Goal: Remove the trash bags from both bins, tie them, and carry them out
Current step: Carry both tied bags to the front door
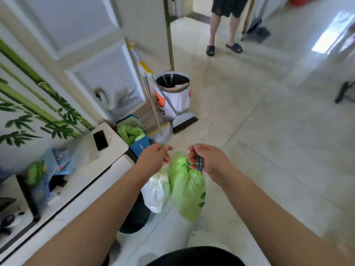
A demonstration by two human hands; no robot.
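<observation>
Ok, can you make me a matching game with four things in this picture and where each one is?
Things:
1. green trash bag
2. white bin
3. black phone
4. person in slippers

Places:
A. lying on the white counter
B. standing far off, near the doorway
C. hanging from both hands
D. on the floor beside the broom

Pairs: 1-C, 2-D, 3-A, 4-B

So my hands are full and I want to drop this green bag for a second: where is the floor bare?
Bare tiles lie right of the green bag, out toward the sunlit patch. Crowded on the left: the dark bin, blue bag, and broom by the white bin.
</observation>
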